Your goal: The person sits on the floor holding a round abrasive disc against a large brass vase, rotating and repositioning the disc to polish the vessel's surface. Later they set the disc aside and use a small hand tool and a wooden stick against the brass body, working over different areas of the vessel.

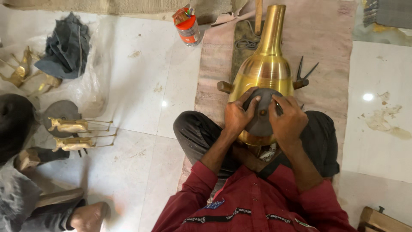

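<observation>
Brass vase (266, 64) on mat | left hand (237, 117), right hand (286, 121) both clasp grey disc (262, 112) | can (187, 26), brass figurines (71, 133) left

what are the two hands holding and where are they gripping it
Both hands hold a dark round disc against the base of the brass vase. The left hand grips its left rim, the right hand its right rim.

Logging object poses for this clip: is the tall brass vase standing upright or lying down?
Lying down: the tall brass vase rests on its side on the cloth, neck pointing away from the person, both hands on its base end.
</observation>
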